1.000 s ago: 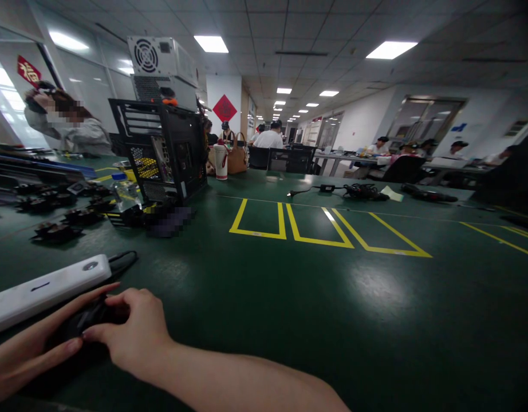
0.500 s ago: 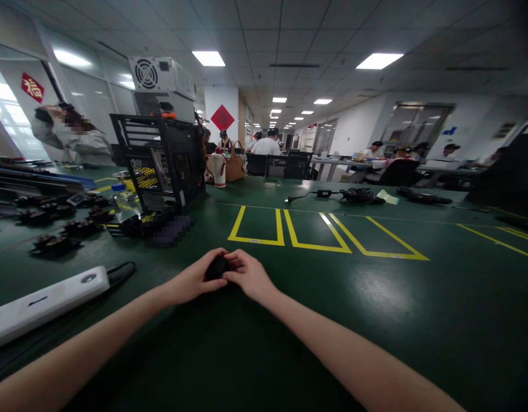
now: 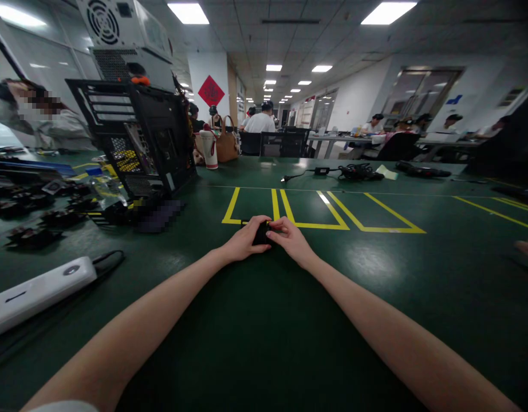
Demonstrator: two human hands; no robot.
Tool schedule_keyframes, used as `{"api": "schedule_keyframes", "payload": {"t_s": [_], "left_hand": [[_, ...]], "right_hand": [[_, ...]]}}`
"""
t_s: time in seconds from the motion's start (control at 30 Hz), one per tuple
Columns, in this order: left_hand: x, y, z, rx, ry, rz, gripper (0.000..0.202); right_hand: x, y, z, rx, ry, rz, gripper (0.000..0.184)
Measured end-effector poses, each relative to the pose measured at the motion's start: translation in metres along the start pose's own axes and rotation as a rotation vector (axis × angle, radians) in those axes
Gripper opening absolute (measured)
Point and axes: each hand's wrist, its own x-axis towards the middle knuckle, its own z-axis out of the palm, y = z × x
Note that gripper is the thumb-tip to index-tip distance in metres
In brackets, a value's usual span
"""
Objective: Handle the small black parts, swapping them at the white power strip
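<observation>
Both my arms reach far forward over the green table (image 3: 264, 320). My left hand (image 3: 245, 240) and my right hand (image 3: 290, 237) meet around a small black object (image 3: 261, 233), fingers curled on it from either side. I cannot make out what the object is; most of it is hidden by my fingers. It rests at the near edge of the leftmost yellow-taped rectangle (image 3: 249, 206).
An open black computer case (image 3: 135, 137) with a grey power supply (image 3: 122, 28) on top stands at left, black parts (image 3: 32, 234) scattered beside it. A white power strip (image 3: 36, 292) lies near left. Cables (image 3: 354, 171) lie further back. People sit at far tables.
My hands carried the black object from beside the power strip at near left forward to the yellow rectangle. The view tilted down and closer to the case.
</observation>
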Motion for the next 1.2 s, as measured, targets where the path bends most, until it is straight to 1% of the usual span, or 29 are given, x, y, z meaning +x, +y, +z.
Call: {"api": "schedule_keyframes", "payload": {"t_s": [0.13, 0.2, 0.3, 0.43, 0.5, 0.63, 0.73, 0.93, 1.1, 1.2], "left_hand": [[0.0000, -0.0009, -0.0004, 0.023, -0.013, 0.007, 0.061], [0.0001, -0.0006, -0.0005, 0.028, -0.021, 0.005, 0.060], [0.0003, -0.0016, 0.0004, 0.034, -0.014, 0.009, 0.059], [0.0009, -0.0041, 0.0024, 0.030, 0.010, 0.040, 0.057], [0.0009, -0.0042, 0.0024, 0.029, 0.009, 0.042, 0.056], [0.0005, -0.0023, 0.0006, 0.036, -0.014, 0.022, 0.059], [0.0007, -0.0013, 0.0006, 0.050, -0.008, 0.016, 0.062], [0.0011, -0.0025, 0.0055, 0.078, 0.032, -0.011, 0.060], [-0.0001, -0.0023, 0.0067, 0.085, 0.038, -0.017, 0.060], [-0.0005, -0.0016, 0.0062, 0.086, 0.036, -0.016, 0.061]], "right_hand": [[0.0009, 0.0023, -0.0002, 0.065, -0.030, 0.082, 0.032], [0.0006, 0.0030, -0.0008, 0.081, -0.073, 0.096, 0.034], [0.0002, 0.0049, -0.0014, 0.096, -0.103, 0.078, 0.033], [-0.0005, 0.0082, -0.0013, 0.106, -0.093, 0.023, 0.033], [-0.0010, 0.0085, -0.0010, 0.109, -0.089, 0.019, 0.033], [-0.0005, 0.0072, -0.0001, 0.047, -0.020, 0.040, 0.026], [0.0011, 0.0077, 0.0008, 0.024, 0.015, 0.040, 0.024], [0.0006, 0.0094, 0.0018, 0.035, -0.009, 0.057, 0.033], [-0.0020, 0.0085, 0.0029, 0.126, -0.044, 0.047, 0.031], [-0.0021, 0.0082, 0.0031, 0.131, -0.032, 0.055, 0.030]]}}
